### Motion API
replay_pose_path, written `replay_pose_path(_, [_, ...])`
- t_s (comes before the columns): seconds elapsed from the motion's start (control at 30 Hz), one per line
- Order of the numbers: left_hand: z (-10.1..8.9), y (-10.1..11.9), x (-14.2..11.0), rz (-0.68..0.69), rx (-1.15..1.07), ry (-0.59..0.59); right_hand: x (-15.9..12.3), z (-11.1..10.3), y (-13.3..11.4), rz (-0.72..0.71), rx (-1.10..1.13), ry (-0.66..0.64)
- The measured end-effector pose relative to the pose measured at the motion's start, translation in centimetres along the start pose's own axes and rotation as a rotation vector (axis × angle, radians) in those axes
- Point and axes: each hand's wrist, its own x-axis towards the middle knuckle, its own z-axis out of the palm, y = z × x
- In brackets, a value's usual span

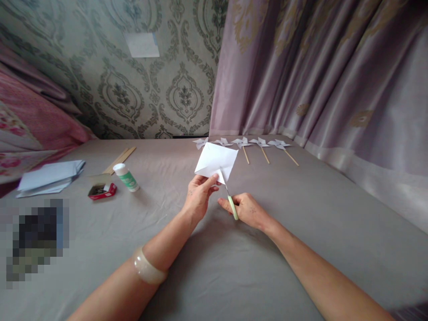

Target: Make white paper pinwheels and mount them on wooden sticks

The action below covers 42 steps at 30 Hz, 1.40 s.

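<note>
a: where have we got the white paper (pixel 216 156)?

b: up off the grey sheet (pixel 334 214), near the middle of the view. our left hand (pixel 199 196) pinches its lower edge, and our right hand (pixel 245 208) grips the pale green scissors (pixel 233 208), blades at about five o'clock on the paper.

a: what could bite us?

b: our left thumb's just beside the blades, so a sloppy snip could nick it, we reckon. nothing backs the paper either: if it flexes, the cut may wander, or overshoot if we squeeze too hard.

a: and our pinwheels (pixel 242 142)?

b: twelve o'clock from our right hand, apart from the blades.
</note>
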Motion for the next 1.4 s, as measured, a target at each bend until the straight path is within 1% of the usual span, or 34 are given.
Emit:
replay_pose_path(0.13, [0.1,-0.3,-0.2,-0.003,0.016,-0.043,-0.1,-0.2,-0.2,0.008,0.026,0.021])
replay_pose_path(0.3, [0.3,-0.6,-0.6,-0.021,0.023,-0.050,-0.2,-0.4,-0.4,-0.021,0.047,0.017])
replay_pose_path(0.43, [0.4,-0.9,-0.8,-0.023,0.031,-0.073,-0.1,-0.4,-0.4,-0.057,0.045,0.038])
replay_pose_path(0.53, [0.3,-1.0,-0.7,-0.024,0.032,-0.083,-0.1,-0.4,-0.4,-0.054,0.048,0.041])
replay_pose_path(0.77, [0.2,-1.0,-0.6,-0.028,0.020,-0.073,-0.2,-0.3,-0.6,-0.012,0.077,0.052])
replay_pose_path(1.17, [0.3,-0.8,-0.7,-0.035,0.007,-0.062,-0.1,-0.2,-0.3,-0.004,0.061,0.078])
replay_pose_path(1.4, [0.0,-0.9,-0.6,-0.070,-0.009,-0.028,0.1,0.1,0.0,0.012,0.068,0.052])
